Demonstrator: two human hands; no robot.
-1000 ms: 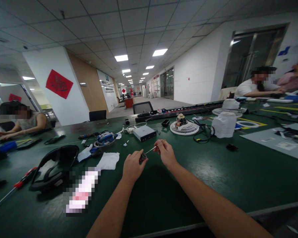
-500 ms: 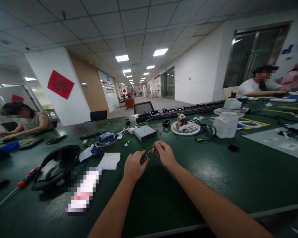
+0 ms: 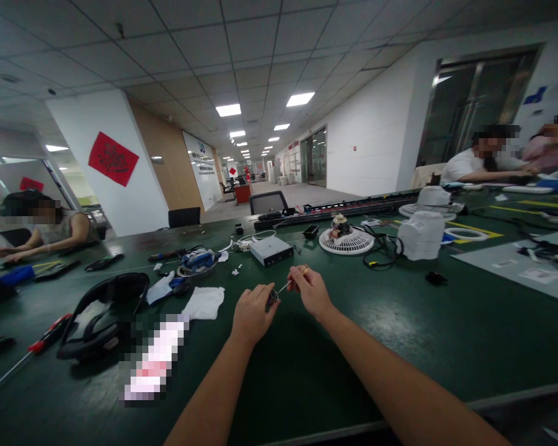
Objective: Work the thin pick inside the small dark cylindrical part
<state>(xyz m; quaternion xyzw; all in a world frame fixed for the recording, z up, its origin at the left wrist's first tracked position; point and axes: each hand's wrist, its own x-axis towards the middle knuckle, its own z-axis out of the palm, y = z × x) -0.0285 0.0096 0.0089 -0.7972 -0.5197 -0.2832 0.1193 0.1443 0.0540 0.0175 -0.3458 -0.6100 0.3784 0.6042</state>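
Observation:
Above the green table, my left hand (image 3: 252, 314) is closed around a small dark round part with a pale rim (image 3: 273, 297), held between thumb and fingers. My right hand (image 3: 310, 290) pinches a slim metal rod-like tool (image 3: 284, 287), whose tip points down-left to the part's open side. Whether the tip touches inside is too small to tell. Something gold-coloured shows at the right fingers. Just beyond both hands lies a silver box-shaped drive (image 3: 272, 250) with a black front.
A white fan grille with a motor (image 3: 346, 240), a white plastic housing (image 3: 421, 235) and black cables lie right of the drive. To the left are white cloth (image 3: 205, 303), a black headband-like frame (image 3: 103, 316) and a red-handled screwdriver (image 3: 46, 337). Other people sit at both sides.
The part in my left hand is turned slightly, and the fingers have shifted around it. My right hand keeps the tool at nearly the same place.

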